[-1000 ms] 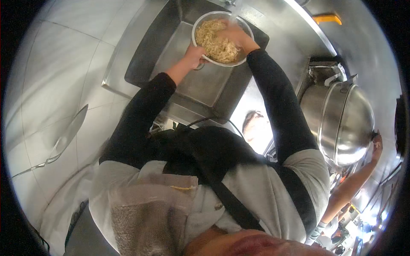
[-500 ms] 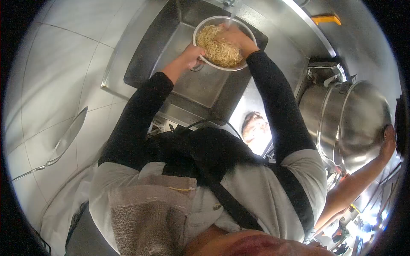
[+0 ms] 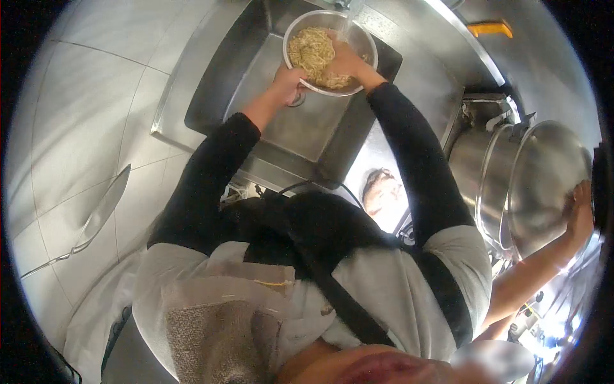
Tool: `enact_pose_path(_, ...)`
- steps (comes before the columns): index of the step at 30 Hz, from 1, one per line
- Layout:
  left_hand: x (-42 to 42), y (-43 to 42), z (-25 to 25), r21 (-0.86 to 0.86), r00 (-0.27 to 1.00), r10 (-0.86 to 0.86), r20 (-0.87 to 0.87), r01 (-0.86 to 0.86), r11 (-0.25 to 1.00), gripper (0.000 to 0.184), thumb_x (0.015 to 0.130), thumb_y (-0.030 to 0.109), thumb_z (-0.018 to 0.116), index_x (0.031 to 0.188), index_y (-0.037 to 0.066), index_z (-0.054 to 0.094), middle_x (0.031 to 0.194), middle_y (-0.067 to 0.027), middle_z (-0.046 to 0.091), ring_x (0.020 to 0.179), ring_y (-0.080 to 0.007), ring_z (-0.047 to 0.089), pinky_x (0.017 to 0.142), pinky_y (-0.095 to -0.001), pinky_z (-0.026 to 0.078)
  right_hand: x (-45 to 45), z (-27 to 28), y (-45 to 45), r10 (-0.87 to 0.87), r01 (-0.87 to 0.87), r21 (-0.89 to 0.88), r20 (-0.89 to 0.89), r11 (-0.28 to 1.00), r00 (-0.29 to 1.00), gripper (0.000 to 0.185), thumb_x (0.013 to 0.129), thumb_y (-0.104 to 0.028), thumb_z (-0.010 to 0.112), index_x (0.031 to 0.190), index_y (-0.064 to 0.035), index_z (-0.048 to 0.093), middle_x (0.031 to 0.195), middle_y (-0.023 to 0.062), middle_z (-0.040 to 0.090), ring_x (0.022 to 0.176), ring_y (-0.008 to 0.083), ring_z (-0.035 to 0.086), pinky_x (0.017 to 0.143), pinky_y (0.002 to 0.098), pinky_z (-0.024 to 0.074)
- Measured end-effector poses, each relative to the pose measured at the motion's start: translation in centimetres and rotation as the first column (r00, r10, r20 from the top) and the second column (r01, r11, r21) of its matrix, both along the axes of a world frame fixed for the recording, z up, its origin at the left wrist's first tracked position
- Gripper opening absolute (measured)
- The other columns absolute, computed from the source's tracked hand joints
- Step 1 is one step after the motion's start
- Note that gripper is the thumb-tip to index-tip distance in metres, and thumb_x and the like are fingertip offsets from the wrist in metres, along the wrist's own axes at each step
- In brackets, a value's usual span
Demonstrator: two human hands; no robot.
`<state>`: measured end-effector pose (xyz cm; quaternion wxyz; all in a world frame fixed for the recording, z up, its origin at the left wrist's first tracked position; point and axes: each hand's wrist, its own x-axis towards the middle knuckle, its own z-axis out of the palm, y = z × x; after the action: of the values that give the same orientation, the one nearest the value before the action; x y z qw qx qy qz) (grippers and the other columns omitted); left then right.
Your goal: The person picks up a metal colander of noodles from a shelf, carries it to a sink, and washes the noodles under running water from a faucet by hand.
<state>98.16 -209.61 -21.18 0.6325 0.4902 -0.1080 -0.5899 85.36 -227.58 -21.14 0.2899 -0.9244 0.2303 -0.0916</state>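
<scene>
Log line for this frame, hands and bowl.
left grip: on rim of bowl | right grip: among pale strands | water: running into bowl | bowl: at sink

I am finding free room over the near part of the sink (image 3: 304, 131), the left sleeve (image 3: 204, 182) and right sleeve (image 3: 416, 150) flanking it. Farther on, the bowl (image 3: 366, 46) and falling water (image 3: 348, 24) are barring passage; at right, a steel pot (image 3: 547, 182) and a co-worker's arm (image 3: 534, 275) are blocking.

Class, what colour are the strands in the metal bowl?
The strands are pale yellow, shown best in the head view.
</scene>
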Motion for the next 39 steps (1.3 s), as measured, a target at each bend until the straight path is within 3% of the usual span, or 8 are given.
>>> enact_pose_path(5,-0.2,0.5,0.2,0.081,0.988,0.101,0.12,-0.111,0.991,0.067,0.074,-0.01,0.049,0.135,0.011,0.035,0.121,-0.0169,0.054,0.096,-0.0331,0.064,0.07,-0.0475,0.061,1.3,3.5,-3.9,0.053,-0.07,-0.107,-0.154,0.992,0.987,0.062,0.067,-0.02,0.072,0.126,-0.0078,0.055,0.115,0.0156,0.062,0.108,0.0331,0.058,0.092,0.04,0.0465)
enact_pose_path(8,0.9,-0.1,-2.9,0.107,0.992,0.121,-0.031,-0.117,0.987,0.066,0.074,-0.01,0.049,0.135,0.011,0.035,0.123,-0.0173,0.052,0.1,-0.0335,0.062,0.071,-0.0479,0.06,1.3,7.7,-3.3,0.125,-0.088,0.412,-0.063,0.907,0.99,0.06,0.071,-0.019,0.071,0.127,-0.0089,0.055,0.113,0.0148,0.063,0.104,0.0286,0.059,0.089,0.0398,0.0477)
enact_pose_path(11,1.1,0.0,-2.3,0.079,0.98,0.154,-0.126,-0.145,0.986,0.064,0.076,-0.009,0.05,0.136,0.01,0.036,0.124,-0.0175,0.051,0.102,-0.034,0.062,0.072,-0.0487,0.06,0.1,3.1,0.5,0.077,-0.079,-0.288,-0.019,0.954,0.997,0.089,0.067,-0.013,0.073,0.145,-0.0102,0.03,0.128,0.0215,0.053,0.113,0.0349,0.055,0.094,0.0437,0.0457)
enact_pose_path(14,-0.1,-0.3,-0.6,-0.006,0.988,0.101,-0.12,-0.103,0.995,0.063,0.077,-0.008,0.051,0.136,0.008,0.036,0.124,-0.0176,0.052,0.1,-0.034,0.063,0.072,-0.0487,0.06,0.7,3.2,1.5,-0.025,0.016,-0.432,-0.015,0.902,1.0,0.098,0.066,-0.008,0.07,0.149,-0.0108,0.018,0.129,0.0247,0.051,0.117,0.0394,0.053,0.096,0.0437,0.0454)
enact_pose_path(21,0.1,0.8,-1.5,0.095,0.99,0.089,0.113,-0.1,0.99,0.069,0.077,-0.006,0.052,0.139,0.012,0.03,0.124,-0.0173,0.053,0.099,-0.0324,0.064,0.07,-0.0483,0.06,0.4,9.9,-2.7,0.091,-0.03,0.424,-0.124,0.905,0.988,0.057,0.069,-0.008,0.068,0.125,-0.0127,0.057,0.102,0.0133,0.066,0.088,0.022,0.065,0.078,0.0335,0.0523)
enact_pose_path(25,0.8,0.7,-2.6,0.057,0.994,-0.009,0.107,0.003,0.998,0.07,0.076,-0.004,0.053,0.139,0.014,0.03,0.123,-0.0168,0.053,0.097,-0.0319,0.064,0.067,-0.0475,0.06,1.0,8.9,-3.8,0.082,-0.083,-0.01,-0.028,0.997,0.996,0.056,0.072,-0.013,0.069,0.127,-0.0111,0.056,0.101,0.0088,0.066,0.088,0.0201,0.063,0.078,0.0312,0.052)
enact_pose_path(30,1.0,1.0,-2.5,0.04,0.995,-0.043,0.095,0.04,0.998,0.053,0.076,0.003,0.055,0.128,0.007,0.043,0.104,-0.0112,0.06,0.087,-0.0279,0.064,0.07,-0.0451,0.058,1.2,12.1,-2.0,0.203,-0.076,0.676,-0.11,0.733,0.973,0.056,0.077,-0.025,0.069,0.129,-0.0095,0.054,0.109,0.0084,0.064,0.097,0.0207,0.061,0.082,0.0322,0.0512)
enact_pose_path(39,0.9,-0.1,-1.2,0.125,0.986,-0.168,0.011,0.165,0.978,0.042,0.071,0.001,0.054,0.113,0.004,0.052,0.091,-0.0118,0.061,0.071,-0.0252,0.062,0.062,-0.0438,0.058,0.0,9.3,-0.4,0.16,-0.013,0.508,-0.245,0.861,0.956,0.056,0.077,-0.032,0.07,0.122,-0.0018,0.057,0.106,0.0092,0.064,0.1,0.0188,0.06,0.085,0.0295,0.0456)
